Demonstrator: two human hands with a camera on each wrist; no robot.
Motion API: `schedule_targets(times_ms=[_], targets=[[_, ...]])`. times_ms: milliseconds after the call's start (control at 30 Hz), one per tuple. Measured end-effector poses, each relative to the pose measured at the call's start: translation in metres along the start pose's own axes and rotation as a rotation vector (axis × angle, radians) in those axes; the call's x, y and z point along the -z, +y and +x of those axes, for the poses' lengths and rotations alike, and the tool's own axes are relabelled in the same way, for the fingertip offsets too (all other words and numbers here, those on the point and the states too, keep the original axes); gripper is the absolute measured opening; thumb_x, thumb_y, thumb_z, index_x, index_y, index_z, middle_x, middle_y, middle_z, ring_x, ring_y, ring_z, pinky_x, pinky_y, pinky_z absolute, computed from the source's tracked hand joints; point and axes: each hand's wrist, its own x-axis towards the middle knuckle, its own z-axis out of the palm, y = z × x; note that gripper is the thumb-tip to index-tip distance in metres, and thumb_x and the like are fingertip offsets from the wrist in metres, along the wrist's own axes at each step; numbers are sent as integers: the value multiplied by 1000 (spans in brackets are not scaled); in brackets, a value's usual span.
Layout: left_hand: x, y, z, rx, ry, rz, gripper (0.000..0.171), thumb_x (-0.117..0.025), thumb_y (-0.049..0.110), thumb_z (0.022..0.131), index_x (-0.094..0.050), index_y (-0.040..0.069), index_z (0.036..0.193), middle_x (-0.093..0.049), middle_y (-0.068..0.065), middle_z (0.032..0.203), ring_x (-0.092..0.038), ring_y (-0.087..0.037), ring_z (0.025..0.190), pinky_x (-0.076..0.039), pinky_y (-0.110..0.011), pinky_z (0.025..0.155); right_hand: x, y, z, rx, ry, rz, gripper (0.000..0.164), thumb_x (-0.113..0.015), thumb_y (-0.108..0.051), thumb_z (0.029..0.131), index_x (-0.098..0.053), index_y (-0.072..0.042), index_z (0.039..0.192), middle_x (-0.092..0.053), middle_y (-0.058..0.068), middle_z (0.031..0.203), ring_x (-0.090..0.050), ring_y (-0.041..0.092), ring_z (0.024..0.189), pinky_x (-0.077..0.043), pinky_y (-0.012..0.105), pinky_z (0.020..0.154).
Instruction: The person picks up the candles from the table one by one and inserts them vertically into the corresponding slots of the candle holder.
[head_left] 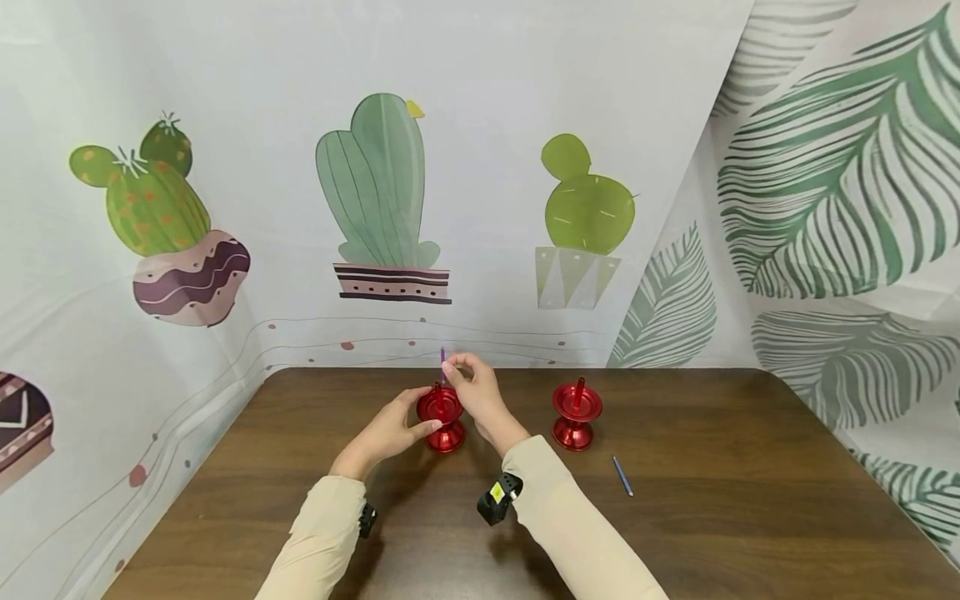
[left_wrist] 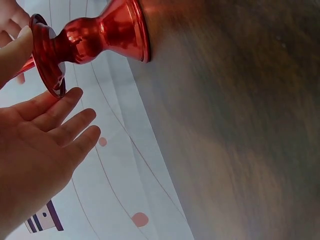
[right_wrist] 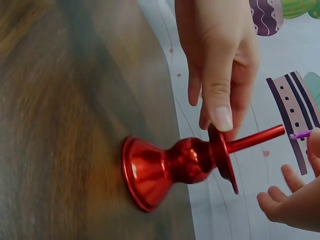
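A shiny red candle holder (head_left: 446, 435) stands on the table, with a thin tube (right_wrist: 255, 139) rising from its dish. My left hand (head_left: 386, 429) holds the dish by its rim, thumb on one side and fingers on the other; the lower fingers (left_wrist: 75, 120) spread out beneath. Above it, my right hand (head_left: 480, 396) pinches a thin purple stick (head_left: 443, 356) between thumb and fingertips. In the right wrist view, the lower end of the purple stick (right_wrist: 300, 135) points at the tube's tip, with a small gap between them. Its middle is hidden by the fingers.
To the right stands a second red candle holder (head_left: 573, 433) of the same shape, with nothing visible above its tube. A thin blue stick (head_left: 622, 476) lies on the brown wooden table (head_left: 712, 517). Behind the table's far edge hangs a cactus-printed cloth (head_left: 487, 208).
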Motion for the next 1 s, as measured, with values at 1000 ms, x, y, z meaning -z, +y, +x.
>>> schedule_targets(times_ms=[1000], targets=[[0, 0, -1, -38, -1, 6, 59, -71, 15, 88, -45, -9, 136, -51, -25, 133, -50, -38, 124, -38, -52, 104, -10, 22, -5, 318, 0, -285, 10, -60, -9, 94, -62, -1, 101, -56, 17, 126, -48, 35, 121, -45, 50, 96]])
